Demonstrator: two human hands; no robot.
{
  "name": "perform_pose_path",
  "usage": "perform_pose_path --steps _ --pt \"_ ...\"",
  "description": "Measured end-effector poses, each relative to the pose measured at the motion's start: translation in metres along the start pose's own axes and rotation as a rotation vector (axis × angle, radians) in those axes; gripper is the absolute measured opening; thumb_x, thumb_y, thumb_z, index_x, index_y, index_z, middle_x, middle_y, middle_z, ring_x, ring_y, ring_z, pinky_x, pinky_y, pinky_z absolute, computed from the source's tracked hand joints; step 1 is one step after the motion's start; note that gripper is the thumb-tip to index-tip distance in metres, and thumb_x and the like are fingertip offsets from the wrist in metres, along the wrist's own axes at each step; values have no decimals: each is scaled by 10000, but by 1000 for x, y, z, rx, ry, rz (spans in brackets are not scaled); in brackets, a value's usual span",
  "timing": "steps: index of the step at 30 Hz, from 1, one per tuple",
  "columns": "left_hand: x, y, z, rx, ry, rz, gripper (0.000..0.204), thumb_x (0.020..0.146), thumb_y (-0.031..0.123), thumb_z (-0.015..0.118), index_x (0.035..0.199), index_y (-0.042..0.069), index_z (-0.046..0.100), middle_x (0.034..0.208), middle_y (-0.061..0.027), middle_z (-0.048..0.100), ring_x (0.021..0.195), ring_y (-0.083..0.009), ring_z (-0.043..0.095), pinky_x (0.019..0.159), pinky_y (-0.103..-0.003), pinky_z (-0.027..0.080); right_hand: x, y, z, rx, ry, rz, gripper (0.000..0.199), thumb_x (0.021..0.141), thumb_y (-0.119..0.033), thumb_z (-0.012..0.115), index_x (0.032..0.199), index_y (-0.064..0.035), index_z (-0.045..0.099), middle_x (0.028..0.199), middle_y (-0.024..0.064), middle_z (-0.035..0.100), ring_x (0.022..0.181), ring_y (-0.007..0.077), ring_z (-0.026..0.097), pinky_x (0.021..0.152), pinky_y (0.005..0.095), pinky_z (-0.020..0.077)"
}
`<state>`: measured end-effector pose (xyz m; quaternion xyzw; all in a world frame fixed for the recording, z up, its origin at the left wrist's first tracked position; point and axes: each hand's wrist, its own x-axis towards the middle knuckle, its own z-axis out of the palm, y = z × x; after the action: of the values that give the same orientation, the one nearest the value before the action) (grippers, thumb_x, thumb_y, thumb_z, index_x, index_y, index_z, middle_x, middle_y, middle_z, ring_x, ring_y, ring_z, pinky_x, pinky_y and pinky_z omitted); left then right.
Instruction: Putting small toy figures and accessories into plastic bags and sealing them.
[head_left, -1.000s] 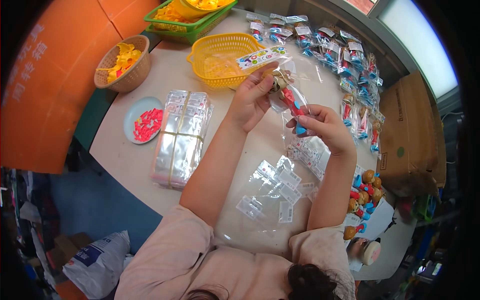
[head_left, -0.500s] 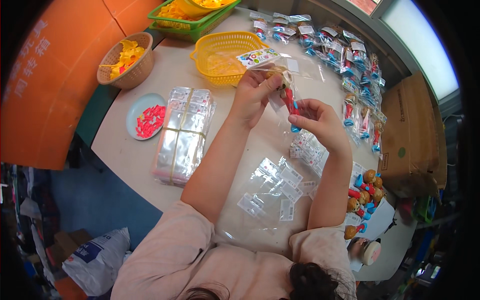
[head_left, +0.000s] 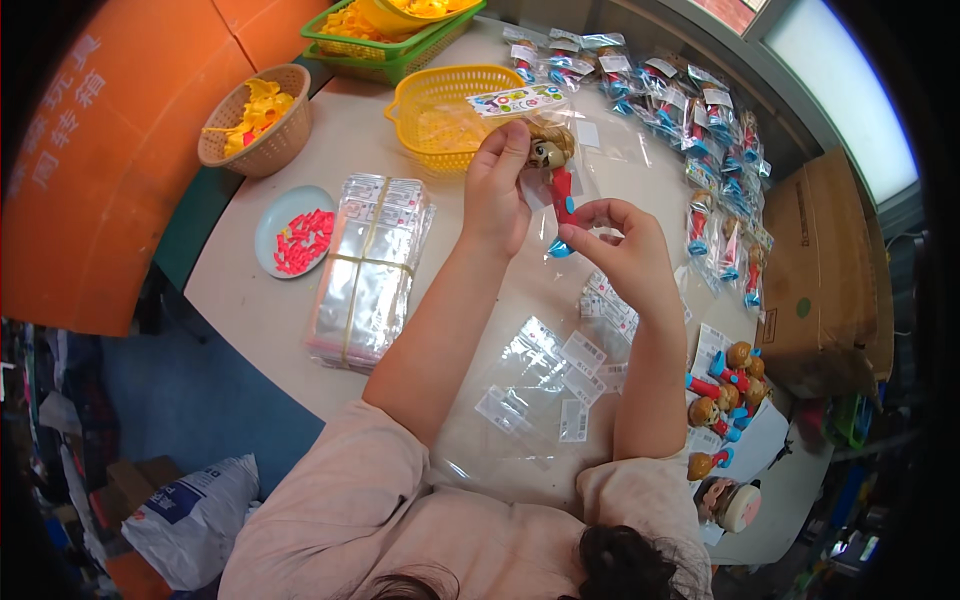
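Observation:
Above the middle of the table I hold a small toy figure (head_left: pixel 562 188) with a brown-haired head, red body and blue base. A clear plastic bag (head_left: pixel 617 140) with a printed card header lies around it or right behind it; the bag's edges are hard to make out. My left hand (head_left: pixel 497 190) is closed at the head end, thumb up beside the hair. My right hand (head_left: pixel 622 245) pinches the lower end near the blue base. Between my forearms lie several loose clear bags with white labels (head_left: pixel 582 352) on the table.
A tied stack of clear bags (head_left: pixel 368 270) lies left, beside a plate of small pink pieces (head_left: pixel 265 232). A yellow basket (head_left: pixel 400 120) stands behind my left hand. Bagged toys (head_left: pixel 700 205) line the back right; unbagged ones (head_left: pixel 735 385) lie by my right forearm, near a cardboard box (head_left: pixel 825 270).
Both hands have shifted slightly left with the toy figure. It has turned so its face shows, and its lower end has swung left. My left fingers have moved beside its head.

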<state>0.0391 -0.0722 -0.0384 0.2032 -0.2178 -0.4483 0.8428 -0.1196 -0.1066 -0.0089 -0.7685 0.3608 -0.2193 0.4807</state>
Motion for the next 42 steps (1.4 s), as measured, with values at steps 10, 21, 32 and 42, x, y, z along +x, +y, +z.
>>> perform_pose_path --steps 10,21,32,42 --pt "1 0 -2 23 -11 -25 329 987 324 488 1133 37 552 1087 -67 613 1010 -174 597 869 -333 502 -1 -7 19 6 223 -108 315 737 -200 783 964 -21 658 890 27 677 804 98 617 809 290 429" --pt "-4 9 8 -53 -166 -104 415 996 375 432 1206 28 519 1091 -138 636 985 -218 635 863 -349 516 6 7 0 446 -129 -115 286 812 -26 706 1071 61 622 939 81 670 818 114 638 755 248 522" --pt "2 18 2 -5 -169 -26 476 882 255 668 1249 25 470 1132 -112 617 1059 -201 606 909 -330 492 5 1 8 514 293 34 628 867 -287 683 1308 49 389 1073 161 633 908 221 655 800 319 560" --pt "6 33 -5 -116 -202 -5 451 930 235 597 1295 26 434 1179 -141 592 1139 -248 570 942 -380 482 4 -2 20 729 -136 103 444 959 -287 534 1228 66 509 1116 191 636 940 242 673 772 340 583"
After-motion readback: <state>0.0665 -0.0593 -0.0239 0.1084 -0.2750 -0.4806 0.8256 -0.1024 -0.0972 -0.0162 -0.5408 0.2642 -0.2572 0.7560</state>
